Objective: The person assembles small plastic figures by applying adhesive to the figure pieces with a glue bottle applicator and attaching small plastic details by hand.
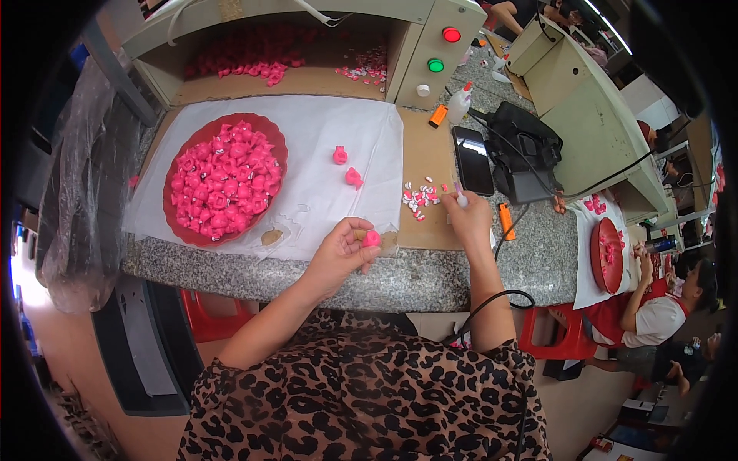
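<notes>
My left hand (344, 250) pinches a small pink plastic piece (371, 239) over the front edge of the stone counter. Further right, my right hand (466, 216) grips a thin tool with a white tip (460, 199), right beside a little heap of tiny white and red parts (420, 196). Two finished-looking pink pieces (347, 166) stand on the white sheet (323, 138). A red round tray (175, 220) at the left holds several pink pieces.
A dark phone (472, 160), black pouch (523, 150), orange lighter (506, 220) and squeeze bottle (460, 104) lie right of the sheet. A machine box with red and green buttons (443, 50) stands behind. Another person (661, 307) works at a red tray (606, 257) at right.
</notes>
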Available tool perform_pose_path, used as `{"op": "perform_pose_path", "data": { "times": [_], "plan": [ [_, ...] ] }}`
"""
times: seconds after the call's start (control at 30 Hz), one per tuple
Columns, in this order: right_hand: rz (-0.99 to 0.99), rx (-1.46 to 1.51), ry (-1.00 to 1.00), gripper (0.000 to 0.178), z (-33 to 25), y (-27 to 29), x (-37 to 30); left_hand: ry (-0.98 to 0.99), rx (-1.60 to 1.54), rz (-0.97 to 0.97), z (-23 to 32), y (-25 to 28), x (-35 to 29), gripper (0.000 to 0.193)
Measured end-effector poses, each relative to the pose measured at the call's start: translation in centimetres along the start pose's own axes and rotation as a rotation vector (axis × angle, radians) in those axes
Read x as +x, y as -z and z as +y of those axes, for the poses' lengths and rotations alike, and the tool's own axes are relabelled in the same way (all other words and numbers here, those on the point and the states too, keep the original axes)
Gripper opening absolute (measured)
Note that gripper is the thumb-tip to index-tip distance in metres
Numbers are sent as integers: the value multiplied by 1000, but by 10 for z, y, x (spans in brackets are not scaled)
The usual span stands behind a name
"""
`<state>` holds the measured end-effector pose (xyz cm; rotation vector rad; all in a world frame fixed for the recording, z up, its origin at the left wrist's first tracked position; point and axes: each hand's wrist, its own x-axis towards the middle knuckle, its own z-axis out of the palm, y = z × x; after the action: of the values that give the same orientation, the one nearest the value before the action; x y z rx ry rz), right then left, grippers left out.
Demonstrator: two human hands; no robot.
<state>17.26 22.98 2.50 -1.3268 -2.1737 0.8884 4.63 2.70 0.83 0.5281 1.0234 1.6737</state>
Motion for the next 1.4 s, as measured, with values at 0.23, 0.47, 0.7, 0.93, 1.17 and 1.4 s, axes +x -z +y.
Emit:
{"op": "perform_pose_path", "data": {
  "times": [0.23,0.47,0.7,0.93,1.17,1.4],
  "plan": [
    [-19,-219,125,26,-6,-10,-3,2,11,-32,-4,5,-1,28],
    [-131,-93,121,26,-1,-6,2,9,21,-43,-7,9,-2,30],
    [-111,-155,73,24,-6,-12,-1,4,14,-99,-8,10,-2,29],
    [-241,328,30,19,-26,-10,-31,-25,7,-77,-8,12,-5,31],
    [-292,1012,-273,13,-43,-36,-97,-27,2,-58,-10,10,-4,29],
    [-218,1050,-209,14,-45,-47,-107,-18,9,-15,-14,10,-5,25]
  ]
}}
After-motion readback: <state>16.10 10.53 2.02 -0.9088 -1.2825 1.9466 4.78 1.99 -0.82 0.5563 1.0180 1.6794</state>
